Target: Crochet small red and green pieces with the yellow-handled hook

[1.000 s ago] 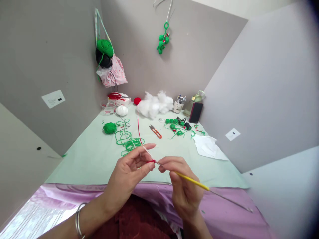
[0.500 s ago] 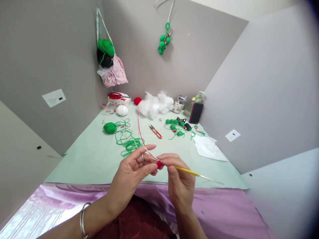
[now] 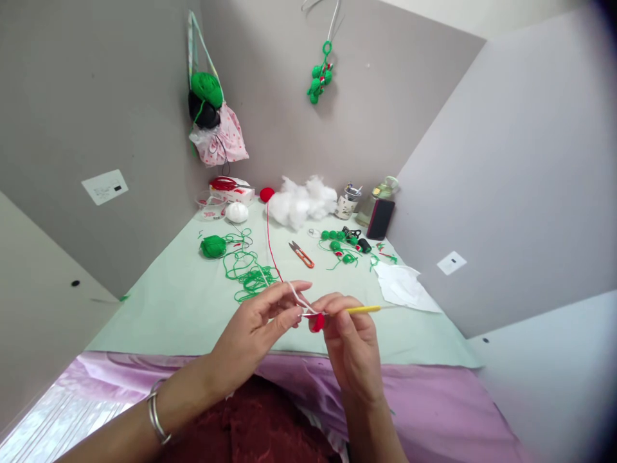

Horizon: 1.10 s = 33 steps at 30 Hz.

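Observation:
My right hand (image 3: pixel 354 328) is closed around a crochet hook with a yellow handle (image 3: pixel 364 310); the hook lies nearly level, its metal tip pointing left. At the hook hangs a small red crochet piece (image 3: pixel 317 323), close against my right fingertips. My left hand (image 3: pixel 267 321) is closed, thumb against fingers near the hook's tip, with white yarn (image 3: pixel 299 296) running over its index finger to the hook. What sits between the left fingertips is partly hidden. A red strand (image 3: pixel 268 231) runs from a red yarn ball (image 3: pixel 267 194) down to my left hand.
Loose green yarn (image 3: pixel 255 280) and its ball (image 3: pixel 213 247) lie left on the table. Orange thread snips (image 3: pixel 302 254) rest mid-table. Behind are white stuffing (image 3: pixel 306 204), a white yarn ball (image 3: pixel 236 212), a pen cup (image 3: pixel 348 202) and a phone (image 3: pixel 380 218). Green crocheted balls (image 3: pixel 335 236) lie right.
The hook has turned from slanting down to the right to nearly level, its tip now at the red piece. Both hands and the red piece have shifted slightly right.

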Available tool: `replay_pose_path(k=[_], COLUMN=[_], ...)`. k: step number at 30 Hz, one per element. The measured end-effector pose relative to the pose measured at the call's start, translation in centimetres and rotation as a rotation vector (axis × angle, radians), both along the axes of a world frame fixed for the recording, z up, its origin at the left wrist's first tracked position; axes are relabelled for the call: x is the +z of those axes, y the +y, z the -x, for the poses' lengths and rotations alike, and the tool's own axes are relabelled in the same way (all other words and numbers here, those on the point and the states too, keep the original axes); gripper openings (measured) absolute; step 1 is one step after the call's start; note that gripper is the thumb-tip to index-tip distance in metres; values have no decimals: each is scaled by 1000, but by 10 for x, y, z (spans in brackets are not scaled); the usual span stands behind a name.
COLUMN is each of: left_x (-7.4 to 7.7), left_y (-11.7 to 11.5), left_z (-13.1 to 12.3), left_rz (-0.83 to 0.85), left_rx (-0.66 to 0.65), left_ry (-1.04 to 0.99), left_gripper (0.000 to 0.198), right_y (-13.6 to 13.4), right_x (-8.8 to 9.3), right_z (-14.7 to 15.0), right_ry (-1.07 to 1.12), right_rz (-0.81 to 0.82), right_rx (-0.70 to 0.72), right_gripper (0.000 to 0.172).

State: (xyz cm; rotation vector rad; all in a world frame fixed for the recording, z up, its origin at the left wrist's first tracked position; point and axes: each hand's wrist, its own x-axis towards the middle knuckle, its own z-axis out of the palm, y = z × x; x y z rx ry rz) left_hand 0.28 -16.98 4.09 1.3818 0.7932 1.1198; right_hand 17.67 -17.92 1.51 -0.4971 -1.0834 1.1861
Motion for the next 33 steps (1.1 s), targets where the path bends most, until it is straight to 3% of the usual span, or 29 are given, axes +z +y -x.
replay_pose_path(k=[5,15,22,27,33], left_x=[0,-1,-1,-1,-1], left_y=[-3,-8,-5,-4,-5], left_z=[-1,0,-5,-6,-6], left_rz=[-74,-131,-13,-23,-76], left_rx=[111,47,90,147,99], left_ry=[1,104,11,23,38], left_gripper=[32,43,31,34,34], right_y=[1,4,2,3,4], right_x=[-3,-4,-5,-9,-7], right_z=[1,6,11,11,10], right_ry=[18,34,37,69,98], right_rz=[31,86,101,158,204], right_rx=[-3,-27,-1,23,33], right_gripper=[15,15,16,17,17])
